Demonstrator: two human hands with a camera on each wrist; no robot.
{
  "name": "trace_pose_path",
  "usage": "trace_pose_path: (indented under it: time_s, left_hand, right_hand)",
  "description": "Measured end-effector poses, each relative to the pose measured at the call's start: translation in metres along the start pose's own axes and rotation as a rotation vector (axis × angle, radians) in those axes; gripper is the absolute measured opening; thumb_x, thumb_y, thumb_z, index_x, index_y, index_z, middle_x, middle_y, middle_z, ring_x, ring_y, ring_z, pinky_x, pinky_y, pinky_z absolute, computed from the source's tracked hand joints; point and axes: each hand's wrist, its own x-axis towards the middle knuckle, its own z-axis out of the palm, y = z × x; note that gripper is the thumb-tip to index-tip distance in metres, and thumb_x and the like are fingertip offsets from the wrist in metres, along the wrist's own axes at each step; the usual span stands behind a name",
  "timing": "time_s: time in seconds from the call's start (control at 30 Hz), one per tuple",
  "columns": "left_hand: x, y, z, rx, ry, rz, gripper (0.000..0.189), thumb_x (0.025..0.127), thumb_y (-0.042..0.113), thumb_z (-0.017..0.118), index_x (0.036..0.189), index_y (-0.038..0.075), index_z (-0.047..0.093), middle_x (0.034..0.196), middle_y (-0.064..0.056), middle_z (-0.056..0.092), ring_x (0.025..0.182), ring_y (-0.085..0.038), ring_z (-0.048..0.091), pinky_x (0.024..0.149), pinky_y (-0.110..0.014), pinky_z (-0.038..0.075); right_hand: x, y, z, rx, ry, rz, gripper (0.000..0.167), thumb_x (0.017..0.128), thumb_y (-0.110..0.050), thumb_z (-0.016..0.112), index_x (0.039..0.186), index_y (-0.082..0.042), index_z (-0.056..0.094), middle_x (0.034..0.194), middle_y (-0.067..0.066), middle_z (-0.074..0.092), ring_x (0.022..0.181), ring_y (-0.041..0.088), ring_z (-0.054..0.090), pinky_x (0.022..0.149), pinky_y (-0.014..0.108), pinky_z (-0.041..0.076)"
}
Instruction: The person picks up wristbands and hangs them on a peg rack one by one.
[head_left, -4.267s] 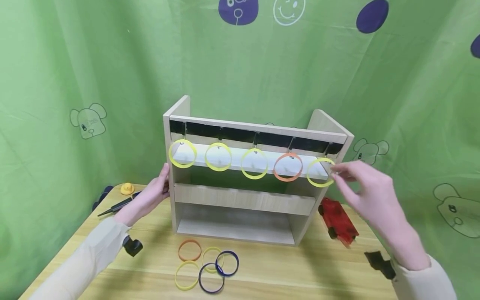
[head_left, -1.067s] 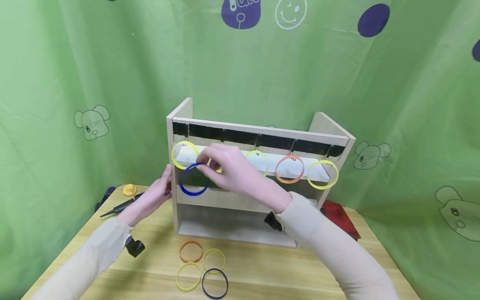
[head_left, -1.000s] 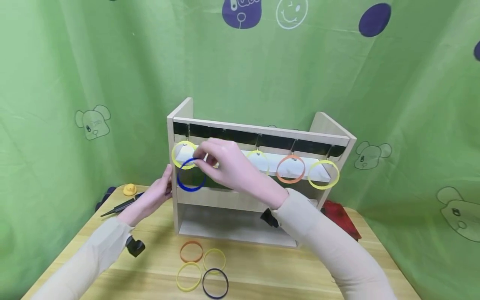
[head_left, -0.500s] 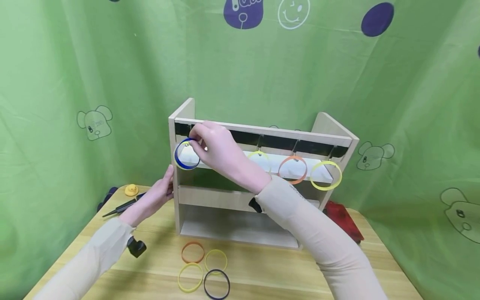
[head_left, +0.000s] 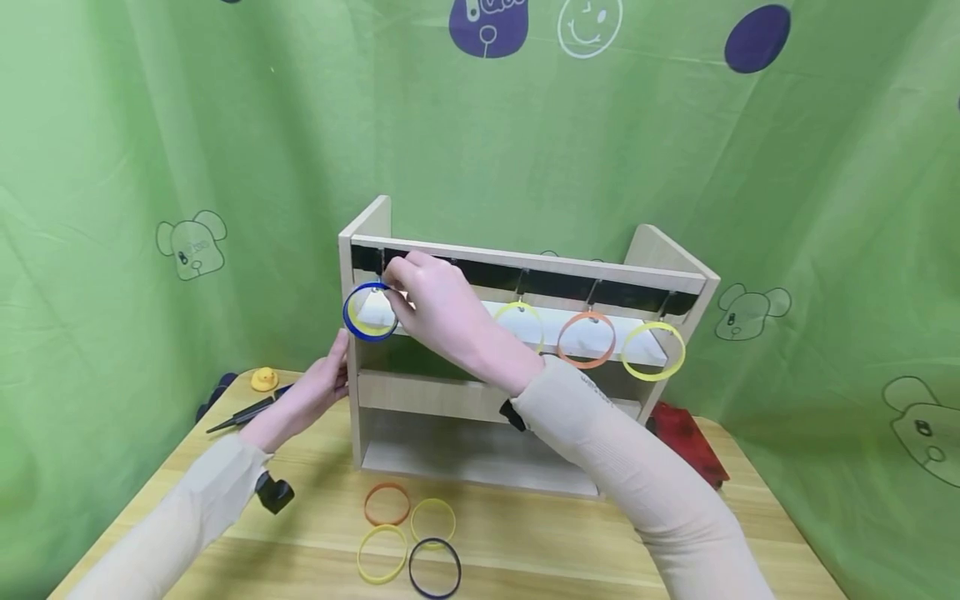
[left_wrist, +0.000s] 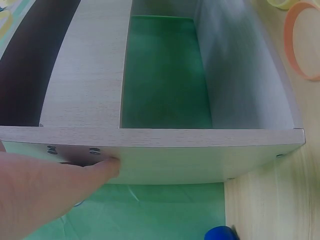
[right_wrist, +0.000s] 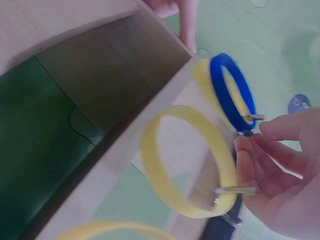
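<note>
A blue wristband (head_left: 349,314) hangs at the leftmost hook of a pale wooden shelf (head_left: 427,397), in front of a yellow wristband (right_wrist: 202,80). Its loop passes over the metal hook (right_wrist: 254,117) in the right wrist view. My right hand (head_left: 442,312) is right at the band's upper edge, thumb and fingertips slightly parted beside the hook. Another yellow wristband (right_wrist: 152,145) hangs on the neighbouring hook, hidden behind my hand in the head view. My left hand (head_left: 318,383) rests against the shelf's left side panel, its fingers along the outer face in the left wrist view.
Farther right hang a yellow (head_left: 540,329), an orange (head_left: 561,342) and another yellow wristband (head_left: 681,354). Several wristbands, including an orange one (head_left: 367,510) and a dark blue one (head_left: 457,575), lie before the shelf. A rubber duck (head_left: 264,380) and red toy car (head_left: 688,442) flank it.
My right hand took a blue wristband from the table, carried it up and left to the leftmost hook, and has let it hang there. My left hand stays at the side panel.
</note>
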Motion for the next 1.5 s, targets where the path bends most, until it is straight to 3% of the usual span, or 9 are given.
trace_pose_path:
  time_s: [0.23,0.4,0.67,0.8,0.93,1.13,1.5]
  left_hand:
    - [0.001,0.000,-0.001,0.013,-0.003,0.000,0.096,0.097,0.071,0.010,0.157,-0.004,0.007,0.162,-0.031,0.012,0.152,-0.044,0.015,0.128,-0.052,0.015]
    - [0.002,-0.001,-0.003,0.004,-0.007,0.010,0.096,0.097,0.071,0.011,0.157,-0.005,0.008,0.162,-0.032,0.012,0.152,-0.045,0.014,0.128,-0.053,0.014]
    - [0.002,-0.001,-0.004,0.014,-0.018,0.034,0.094,0.098,0.070,0.010,0.157,-0.004,0.007,0.162,-0.032,0.010,0.152,-0.046,0.012,0.128,-0.054,0.011]
    - [0.002,-0.001,-0.004,0.010,-0.018,0.035,0.093,0.098,0.069,0.010,0.157,-0.004,0.007,0.162,-0.032,0.011,0.152,-0.046,0.012,0.128,-0.054,0.011]
    - [0.001,0.000,-0.003,0.009,-0.014,0.030,0.093,0.099,0.069,0.010,0.157,-0.004,0.006,0.162,-0.032,0.010,0.152,-0.047,0.012,0.128,-0.054,0.011]
    - [0.000,0.000,-0.002,0.006,-0.019,0.026,0.092,0.099,0.069,0.010,0.157,-0.002,0.006,0.163,-0.031,0.010,0.152,-0.046,0.013,0.128,-0.053,0.013]
    - [-0.002,-0.001,0.000,0.005,-0.020,0.026,0.093,0.098,0.069,0.010,0.157,-0.002,0.006,0.162,-0.031,0.009,0.152,-0.046,0.011,0.128,-0.054,0.011]
  right_hand:
    - [-0.027,-0.008,-0.011,0.066,0.066,-0.112,0.003,0.090,-0.002,0.066,0.093,-0.002,0.068,0.088,0.007,0.069,0.080,0.017,0.068,0.072,0.018,0.058]
    - [-0.070,-0.010,0.005,0.105,0.000,-0.171,0.007,0.086,-0.001,0.071,0.091,-0.004,0.067,0.085,0.004,0.068,0.076,0.012,0.065,0.070,0.011,0.055]
    - [-0.168,-0.001,0.067,0.153,-0.273,-0.046,0.003,0.087,-0.008,0.071,0.089,-0.007,0.069,0.083,0.001,0.068,0.070,0.008,0.064,0.064,0.000,0.048]
    - [-0.211,0.000,0.097,0.176,-0.341,0.005,0.002,0.087,-0.007,0.071,0.087,-0.007,0.068,0.080,0.000,0.068,0.068,0.003,0.062,0.062,0.000,0.046]
    - [-0.240,-0.002,0.116,0.221,-0.400,0.070,0.004,0.087,-0.010,0.070,0.085,-0.009,0.067,0.076,-0.002,0.066,0.065,-0.005,0.053,0.058,0.000,0.041]
    - [-0.261,-0.004,0.130,0.223,-0.454,0.133,0.014,0.086,-0.016,0.074,0.076,-0.014,0.063,0.069,-0.009,0.058,0.062,-0.008,0.040,0.054,0.001,0.033]
    - [-0.265,-0.005,0.130,0.228,-0.450,0.128,0.008,0.085,-0.010,0.072,0.081,-0.014,0.066,0.074,-0.008,0.064,0.067,-0.007,0.048,0.060,0.002,0.041]
